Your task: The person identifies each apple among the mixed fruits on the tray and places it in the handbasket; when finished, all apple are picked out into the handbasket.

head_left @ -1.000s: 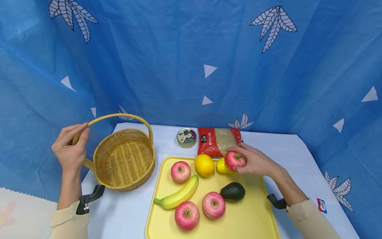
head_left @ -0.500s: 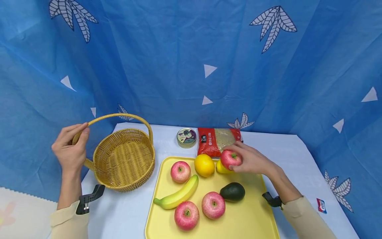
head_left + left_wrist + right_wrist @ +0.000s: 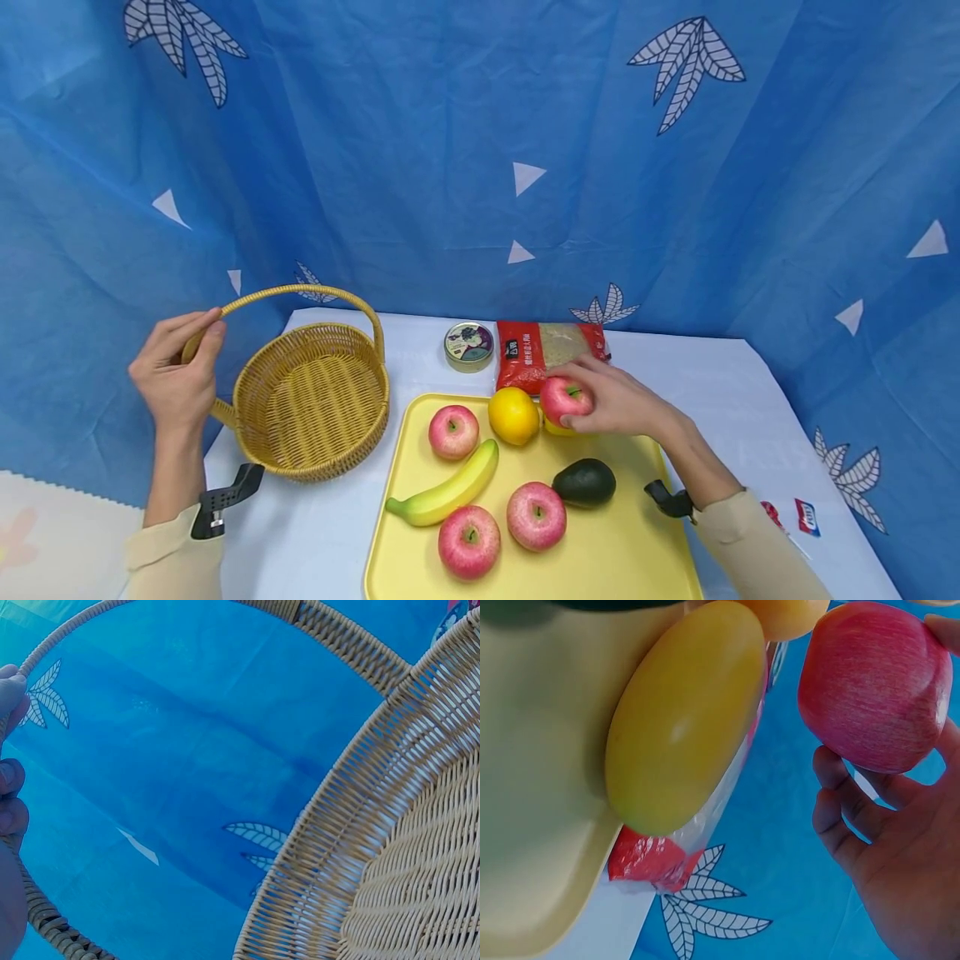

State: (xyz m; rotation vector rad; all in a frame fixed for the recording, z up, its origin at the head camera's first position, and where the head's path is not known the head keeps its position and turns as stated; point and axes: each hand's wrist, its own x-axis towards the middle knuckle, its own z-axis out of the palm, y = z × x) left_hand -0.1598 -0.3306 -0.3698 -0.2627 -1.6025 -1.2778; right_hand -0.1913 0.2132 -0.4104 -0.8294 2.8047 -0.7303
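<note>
My left hand [image 3: 177, 367] grips the arched handle of a woven basket [image 3: 251, 404], which stands on the table at the left with nothing inside. In the left wrist view, fingers curl round the handle [image 3: 64, 630] at the left edge. My right hand [image 3: 626, 402] holds a red apple [image 3: 564, 400] between thumb and fingers above the far side of a yellow tray [image 3: 622, 558]. Under that apple, mostly covered in the head view, lies a yellow mango-like fruit [image 3: 686, 720], whole in the right wrist view. An orange [image 3: 513, 416] sits just left of it.
On the tray lie more apples [image 3: 453, 432], a banana [image 3: 448, 489] and an avocado [image 3: 585, 482]. Behind it stand a round tin [image 3: 469, 346] and a red food packet [image 3: 519, 354]. A blue curtain [image 3: 450, 167] backs the white table [image 3: 712, 400].
My right hand has moved left with the apple, from above the yellow fruit's right end towards the orange. The left hand and the basket stay in place.
</note>
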